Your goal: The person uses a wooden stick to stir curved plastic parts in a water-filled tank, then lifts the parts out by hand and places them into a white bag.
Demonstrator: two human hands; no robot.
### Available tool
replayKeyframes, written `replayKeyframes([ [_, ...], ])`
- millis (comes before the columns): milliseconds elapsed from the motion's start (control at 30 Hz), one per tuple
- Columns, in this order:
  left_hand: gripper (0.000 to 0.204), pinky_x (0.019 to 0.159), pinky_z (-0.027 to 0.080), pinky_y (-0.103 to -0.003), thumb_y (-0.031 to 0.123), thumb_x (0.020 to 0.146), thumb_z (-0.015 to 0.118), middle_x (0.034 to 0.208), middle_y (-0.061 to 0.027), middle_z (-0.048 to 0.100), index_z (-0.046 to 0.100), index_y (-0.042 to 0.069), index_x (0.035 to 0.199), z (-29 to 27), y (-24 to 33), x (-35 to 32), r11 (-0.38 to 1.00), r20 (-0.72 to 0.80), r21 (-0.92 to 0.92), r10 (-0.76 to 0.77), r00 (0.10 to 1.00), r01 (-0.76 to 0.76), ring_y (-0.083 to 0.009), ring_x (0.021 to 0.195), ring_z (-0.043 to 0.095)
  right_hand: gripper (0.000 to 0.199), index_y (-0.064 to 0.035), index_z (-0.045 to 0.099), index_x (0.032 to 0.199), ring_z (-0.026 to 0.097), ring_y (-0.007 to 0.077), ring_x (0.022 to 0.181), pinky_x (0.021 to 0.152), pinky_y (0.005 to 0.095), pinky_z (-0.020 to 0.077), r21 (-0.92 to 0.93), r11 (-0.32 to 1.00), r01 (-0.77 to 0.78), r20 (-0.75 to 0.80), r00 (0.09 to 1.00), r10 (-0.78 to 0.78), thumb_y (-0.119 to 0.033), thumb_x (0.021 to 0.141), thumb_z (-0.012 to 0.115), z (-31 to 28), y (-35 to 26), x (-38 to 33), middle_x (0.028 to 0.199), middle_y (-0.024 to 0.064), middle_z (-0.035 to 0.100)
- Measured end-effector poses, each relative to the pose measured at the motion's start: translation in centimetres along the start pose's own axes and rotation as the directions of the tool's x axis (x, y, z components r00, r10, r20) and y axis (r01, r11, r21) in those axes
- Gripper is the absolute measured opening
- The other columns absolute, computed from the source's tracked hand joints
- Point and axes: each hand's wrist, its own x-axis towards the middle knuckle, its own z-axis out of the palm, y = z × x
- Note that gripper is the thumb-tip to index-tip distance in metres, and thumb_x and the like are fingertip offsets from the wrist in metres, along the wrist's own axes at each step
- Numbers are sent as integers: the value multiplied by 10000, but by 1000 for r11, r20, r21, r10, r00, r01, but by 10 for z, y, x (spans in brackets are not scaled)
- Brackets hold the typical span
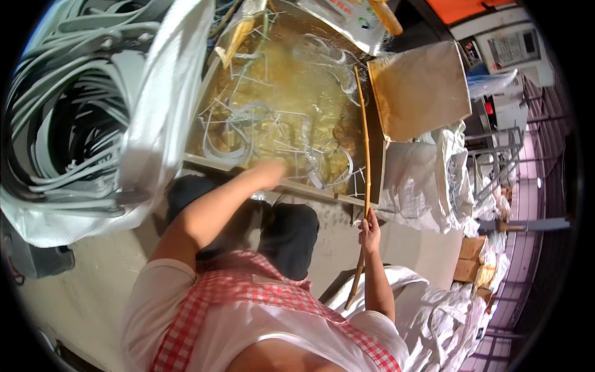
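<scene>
A long thin bamboo stick (365, 142) is held in my right hand (370, 232), its fingers wrapped round the lower part. The stick's upper end reaches over the right side of a shallow tank (322, 193) of yellowish liquid. Curled pale grey strips (226, 149) and thin white sprigs lie in the liquid. My left hand (269, 173) is at the tank's near rim, smeared by motion, so its fingers cannot be made out.
On the left stands a white woven sack (164, 93) filled with coiled grey strips (62, 124). A stained board (421, 90) leans at the tank's right, above a white sack (412, 180). Cardboard boxes (469, 259) and crumpled white sheeting (427, 316) lie farther right.
</scene>
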Motion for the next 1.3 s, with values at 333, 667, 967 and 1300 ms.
replayKeyframes([
  [333, 375, 845, 436, -435, 213, 762, 603, 1047, -195, 587, 564, 47, 1097, -1, 2, 3, 999, 30, 2, -44, 999, 44, -351, 993, 548, 459, -66, 362, 1343, 428, 46, 627, 527, 191, 378, -192, 981, 20, -245, 967, -67, -65, 899, 480, -51, 47, -57, 794, -15, 507],
  [667, 399, 856, 432, -427, 218, 775, 607, 1078, -185, 582, 549, 57, 1135, 15, 0, 7, 997, 48, 63, 46, 998, -49, -350, 1002, 544, 471, -38, 348, 1329, 536, 211, 1069, 855, 260, 418, -147, 980, -131, -287, 954, 84, -107, 886, 492, -71, 115, -124, 1195, 169, 529],
  [967, 393, 843, 423, -436, 232, 771, 612, 1057, -193, 584, 556, 59, 1120, 9, 1, 4, 997, 9, 60, 52, 999, -52, -364, 991, 537, 324, -22, 425, 1204, 543, 240, 864, 804, 333, 425, -262, 958, -120, -611, 788, -69, -128, 898, 434, -53, 98, -176, 969, 145, 556],
  [1300, 293, 798, 459, -446, 238, 757, 612, 968, -201, 610, 614, 37, 970, 13, 9, 4, 998, -53, 59, 32, 998, -29, -363, 934, 569, 266, -119, 585, 1091, 620, 299, 850, 717, 400, 477, -698, 495, -517, -706, 610, -360, -233, 857, 533, -262, -51, -149, 936, 147, 640],
])
